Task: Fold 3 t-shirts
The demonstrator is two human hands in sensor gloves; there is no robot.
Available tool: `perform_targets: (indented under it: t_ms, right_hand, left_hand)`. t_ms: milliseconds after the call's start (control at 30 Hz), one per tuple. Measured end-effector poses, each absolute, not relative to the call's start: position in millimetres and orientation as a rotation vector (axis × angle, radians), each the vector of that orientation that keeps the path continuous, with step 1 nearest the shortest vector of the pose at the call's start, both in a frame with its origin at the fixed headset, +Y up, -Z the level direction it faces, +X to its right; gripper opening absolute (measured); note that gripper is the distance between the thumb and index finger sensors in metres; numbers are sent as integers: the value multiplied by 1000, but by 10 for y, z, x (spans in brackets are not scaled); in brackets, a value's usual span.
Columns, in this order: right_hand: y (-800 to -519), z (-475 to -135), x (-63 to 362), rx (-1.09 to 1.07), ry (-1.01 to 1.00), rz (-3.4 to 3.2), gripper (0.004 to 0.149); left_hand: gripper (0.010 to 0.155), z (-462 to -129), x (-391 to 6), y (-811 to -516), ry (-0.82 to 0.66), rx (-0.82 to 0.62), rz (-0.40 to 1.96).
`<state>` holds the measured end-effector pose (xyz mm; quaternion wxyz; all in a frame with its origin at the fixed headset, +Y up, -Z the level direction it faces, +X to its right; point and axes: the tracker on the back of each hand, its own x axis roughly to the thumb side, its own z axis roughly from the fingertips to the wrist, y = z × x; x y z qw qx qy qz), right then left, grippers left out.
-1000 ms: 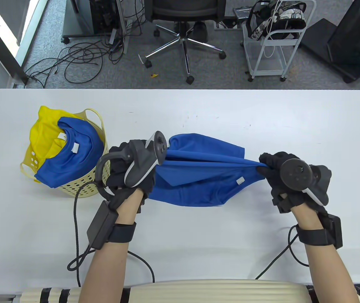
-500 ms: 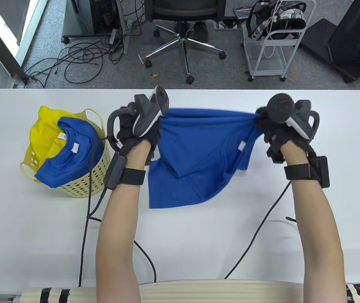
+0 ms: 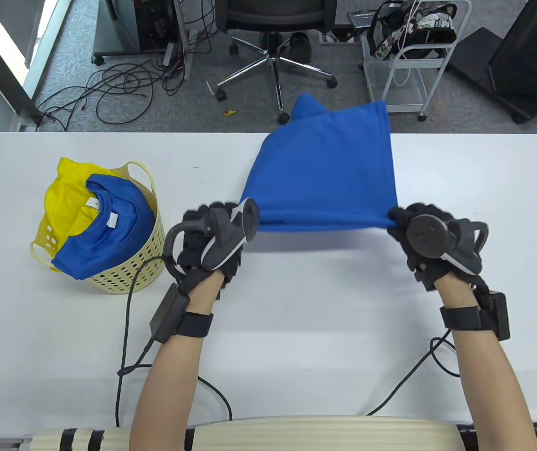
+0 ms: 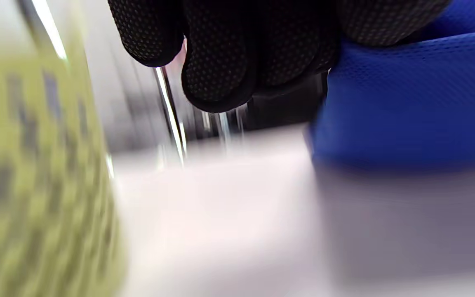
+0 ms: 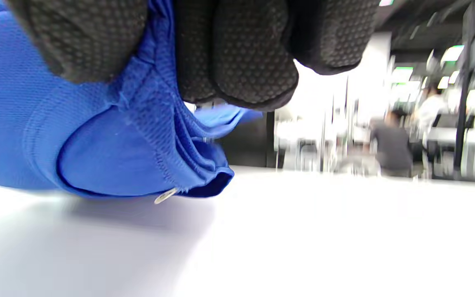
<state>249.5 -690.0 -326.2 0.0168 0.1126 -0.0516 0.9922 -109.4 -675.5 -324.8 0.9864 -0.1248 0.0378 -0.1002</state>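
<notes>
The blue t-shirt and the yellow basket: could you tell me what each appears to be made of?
Blue t-shirt: probably a matte synthetic mesh knit; tiny pinholes and a stitched hem show in the right wrist view. Yellow basket: apparently moulded plastic, pale and smooth, with rows of punched holes.

A white worktop (image 3: 485, 164) spanned the table view from edge to edge, with rounded far corners. Beyond its far edge lay grey carpet (image 3: 343, 108). A black office chair (image 3: 275, 28) on a chrome five-star base stood behind the middle of the far edge. A white wheeled cart (image 3: 402, 70) carrying a patterned bag (image 3: 414, 28) stood behind the far right portion. Loose black cables (image 3: 118, 89) lay on the carpet behind the far left portion. Daylight entered at the upper left corner.
</notes>
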Motion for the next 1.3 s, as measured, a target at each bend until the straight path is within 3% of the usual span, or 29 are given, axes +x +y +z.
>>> perform_targets:
  t_ms: [33,100,200,333,700,833,1000,1300]
  right_hand:
    - [-7134,-3239,2498,372,-11,3139,41]
    - [-7359,-3183,2535,405,117,3096,41]
    - [-7341,-3121,2611,362,155,2995,41]
    - [-7045,-2996,2626,358,84,3000,41]
    - [-5875,-2481,2616,356,-118,2973,41]
    - [-5716,-2474,2645,334,-82,2964,41]
    - [-5950,-2682,2666,301,48,2983,41]
    - [-6655,-3311,2651,161,205,3097,41]
  left_hand:
    - [37,-3210,-1081,-6983,47,-327,-224]
    - [36,-3119,-1097,-7204,19,-338,-232]
    - [36,-3045,-1162,-7162,29,-355,-155]
    - [36,-2928,-1192,-6864,36,-300,-102]
    - [37,-2337,-1293,-5666,39,-146,-26]
    - [37,-2317,-1255,-5450,10,-99,-48]
    - [38,-2620,-1198,-5631,46,-185,-56]
    - [38,-3456,-1048,-6350,125,-310,-55]
